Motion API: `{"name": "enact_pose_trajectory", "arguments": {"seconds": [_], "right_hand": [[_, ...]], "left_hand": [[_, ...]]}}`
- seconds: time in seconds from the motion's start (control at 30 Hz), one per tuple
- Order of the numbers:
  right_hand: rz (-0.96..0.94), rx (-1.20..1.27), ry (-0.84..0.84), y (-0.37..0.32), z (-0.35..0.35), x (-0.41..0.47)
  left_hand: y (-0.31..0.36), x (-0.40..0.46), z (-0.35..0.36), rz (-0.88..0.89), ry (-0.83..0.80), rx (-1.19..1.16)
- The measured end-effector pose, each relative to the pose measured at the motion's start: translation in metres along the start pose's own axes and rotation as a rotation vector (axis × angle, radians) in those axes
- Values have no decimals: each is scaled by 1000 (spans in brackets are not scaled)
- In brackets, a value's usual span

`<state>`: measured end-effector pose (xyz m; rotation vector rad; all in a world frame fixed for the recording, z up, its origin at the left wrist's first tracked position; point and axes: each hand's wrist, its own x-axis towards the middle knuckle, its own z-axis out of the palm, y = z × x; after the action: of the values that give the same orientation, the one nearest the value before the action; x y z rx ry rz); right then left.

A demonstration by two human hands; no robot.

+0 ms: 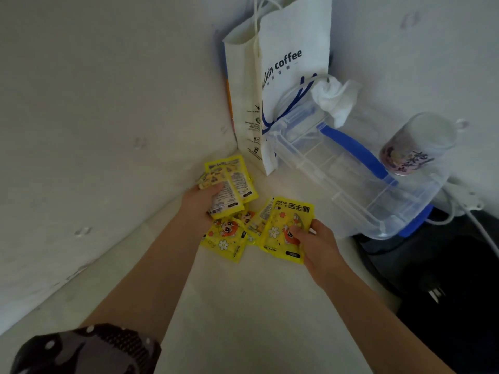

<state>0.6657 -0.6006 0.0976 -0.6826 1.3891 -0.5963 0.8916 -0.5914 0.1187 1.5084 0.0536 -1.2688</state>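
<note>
Our left hand [200,201] grips a stack [235,184], our right hand [318,245] pinches one packet [280,230]; the bag [295,36] in the bench [256,298] corner reads "luckin coffee"; the packet print blurs.

Yellow cartoon-printed sachets [225,240], flat, overlapping, in a loose pile on white surface [243,306]

Soft even daylight, faint shadows, slight blur, wide-angle edge bending

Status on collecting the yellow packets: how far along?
Roughly midway. Done: left hand grips a stack of packets. In hand: right hand pinches one more packet. Left: a few loose packets lie on the white surface between the hands.
</note>
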Motion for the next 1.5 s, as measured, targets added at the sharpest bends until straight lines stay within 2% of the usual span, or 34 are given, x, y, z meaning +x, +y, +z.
{"name": "enact_pose_trajectory", "arguments": {"seconds": [0.2,0.47,0.8,1.17,1.5], "right_hand": [[-29,8,-27,11,-22,-43],[-58,48,-78,46,-63,-136],[-116,124,-37,141,-101,-282],[-162,182,165,290,-124,-441],[-189,130,399,373,-184,-549]], "left_hand": [[-35,-50,-40,19,-60,-124],[-104,-155,-100,-15,-112,-165],[-194,-277,-174,-1,-161,-96],[-291,-389,-272,-67,-324,64],[-360,-460,-277,-147,-442,238]]}}
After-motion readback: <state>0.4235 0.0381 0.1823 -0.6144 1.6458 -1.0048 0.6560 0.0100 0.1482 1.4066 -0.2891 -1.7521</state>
